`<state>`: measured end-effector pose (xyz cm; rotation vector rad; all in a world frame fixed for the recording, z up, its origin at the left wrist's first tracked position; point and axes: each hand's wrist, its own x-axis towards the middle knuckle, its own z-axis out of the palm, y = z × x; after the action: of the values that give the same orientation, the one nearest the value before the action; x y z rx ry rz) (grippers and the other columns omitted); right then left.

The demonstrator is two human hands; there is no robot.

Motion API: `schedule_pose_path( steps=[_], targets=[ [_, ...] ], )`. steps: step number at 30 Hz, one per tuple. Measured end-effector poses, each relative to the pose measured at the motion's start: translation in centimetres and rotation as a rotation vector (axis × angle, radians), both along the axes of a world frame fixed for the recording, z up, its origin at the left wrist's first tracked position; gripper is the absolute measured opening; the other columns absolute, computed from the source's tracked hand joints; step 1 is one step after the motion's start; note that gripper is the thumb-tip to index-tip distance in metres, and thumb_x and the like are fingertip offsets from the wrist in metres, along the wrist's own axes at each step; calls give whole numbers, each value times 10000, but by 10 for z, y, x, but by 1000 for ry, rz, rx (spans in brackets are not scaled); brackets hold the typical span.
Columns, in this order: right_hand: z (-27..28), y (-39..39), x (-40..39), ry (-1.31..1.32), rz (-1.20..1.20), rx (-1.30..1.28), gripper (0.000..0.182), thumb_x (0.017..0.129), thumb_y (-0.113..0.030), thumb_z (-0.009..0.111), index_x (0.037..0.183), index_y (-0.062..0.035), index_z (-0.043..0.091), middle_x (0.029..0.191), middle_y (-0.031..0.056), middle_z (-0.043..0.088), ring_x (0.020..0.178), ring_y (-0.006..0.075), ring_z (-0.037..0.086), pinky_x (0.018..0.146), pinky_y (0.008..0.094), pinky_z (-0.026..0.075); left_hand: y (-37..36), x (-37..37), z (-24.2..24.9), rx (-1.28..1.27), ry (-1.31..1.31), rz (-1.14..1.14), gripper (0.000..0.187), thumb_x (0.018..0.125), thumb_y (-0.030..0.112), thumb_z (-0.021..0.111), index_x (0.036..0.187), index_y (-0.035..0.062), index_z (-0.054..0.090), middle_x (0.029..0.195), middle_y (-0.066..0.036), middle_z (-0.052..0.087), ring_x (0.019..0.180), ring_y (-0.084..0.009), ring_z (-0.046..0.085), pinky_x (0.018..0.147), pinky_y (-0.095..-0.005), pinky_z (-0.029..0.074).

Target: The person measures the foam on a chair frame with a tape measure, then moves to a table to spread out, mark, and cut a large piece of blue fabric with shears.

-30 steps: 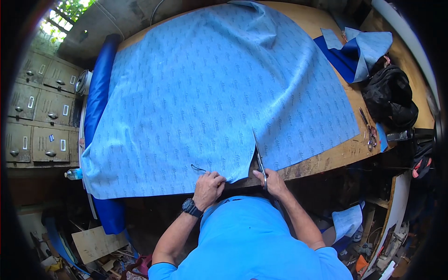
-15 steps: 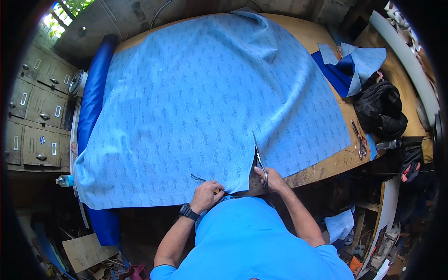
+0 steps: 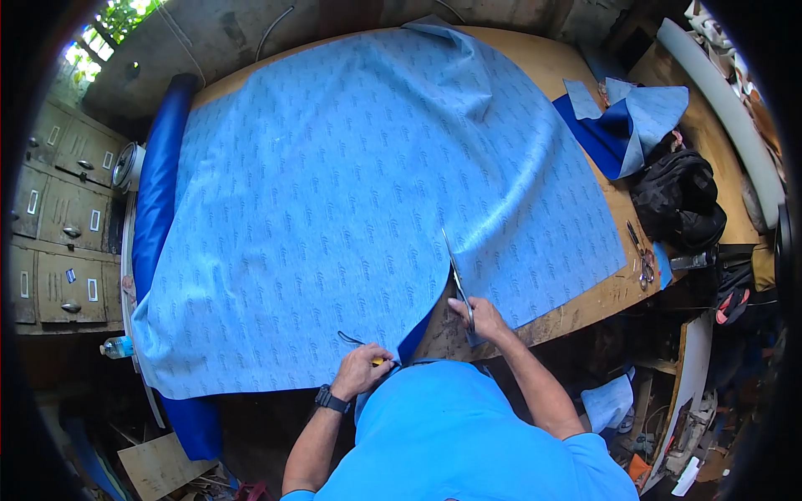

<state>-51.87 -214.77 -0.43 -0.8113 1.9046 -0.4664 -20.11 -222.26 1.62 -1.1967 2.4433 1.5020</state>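
A large sheet of light-blue printed material (image 3: 309, 192) lies over the table, its darker blue face showing where the near edge folds over. My right hand (image 3: 483, 319) is closed round the handles of long metal scissors (image 3: 454, 269). The scissors stand in a slit that runs from the near edge into the sheet, blades pointing away from me. At the near edge, left of the slit, my left hand (image 3: 362, 370) is closed over a small yellow object (image 3: 378, 361). A black cord loop (image 3: 349, 338) lies beside it. Whether these fingers also pinch the sheet is hidden.
A blue roll (image 3: 163, 175) lies along the table's left side, near metal drawers (image 3: 73, 217). On the right are folded blue pieces (image 3: 618, 125), a black bag (image 3: 681, 200) and other scissors (image 3: 645, 263). A bottle (image 3: 117, 346) stands at the left edge.
The scissors have moved slightly forward relative to the sheet, and the slit gapes wider. The sheet's corner by my left hand has folded, baring dark blue. The view has shifted slightly.
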Motion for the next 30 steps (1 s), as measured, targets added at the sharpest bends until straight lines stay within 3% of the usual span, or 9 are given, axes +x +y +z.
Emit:
schedule_pose_path(
  steps=[2,3,9,12,18,30],
  targets=[
    [-4,6,1,30,37,-45,688,884,-678,588,895,0,703,656,81,643,611,214,618,619,386,487,-2,1,3,19,-13,24,207,851,226,711,953,48,738,938,-107,692,914,-287,663,821,-383,521],
    [-9,7,1,-3,27,-73,617,904,-622,613,808,-14,647,650,63,616,600,153,607,539,341,456,-3,2,5,28,-35,20,200,858,238,695,967,77,742,957,-93,698,931,-292,662,821,-399,524],
    [-21,-3,1,-235,-95,-123,667,914,-670,555,834,-15,645,647,33,598,611,139,593,564,313,467,-8,3,7,23,-55,5,187,856,227,699,953,73,743,926,-102,688,905,-300,656,804,-409,518],
    [-20,-10,1,-197,-72,-73,764,884,-746,511,830,4,652,674,78,631,663,210,627,640,372,492,-8,1,13,41,-80,14,188,856,226,700,955,73,743,915,-104,683,896,-301,653,797,-410,515],
    [5,-9,6,-139,-61,-48,736,881,-736,529,786,-13,630,675,86,631,665,202,634,643,375,498,-4,3,9,36,-54,50,193,852,224,711,952,62,741,911,-107,684,897,-302,654,798,-408,516],
    [-6,-54,-8,-49,-73,-138,666,891,-652,602,704,-13,625,583,85,589,570,209,586,565,380,467,-3,9,8,68,-76,89,190,841,195,721,949,38,733,925,-117,687,891,-306,664,798,-397,519]
  ],
)
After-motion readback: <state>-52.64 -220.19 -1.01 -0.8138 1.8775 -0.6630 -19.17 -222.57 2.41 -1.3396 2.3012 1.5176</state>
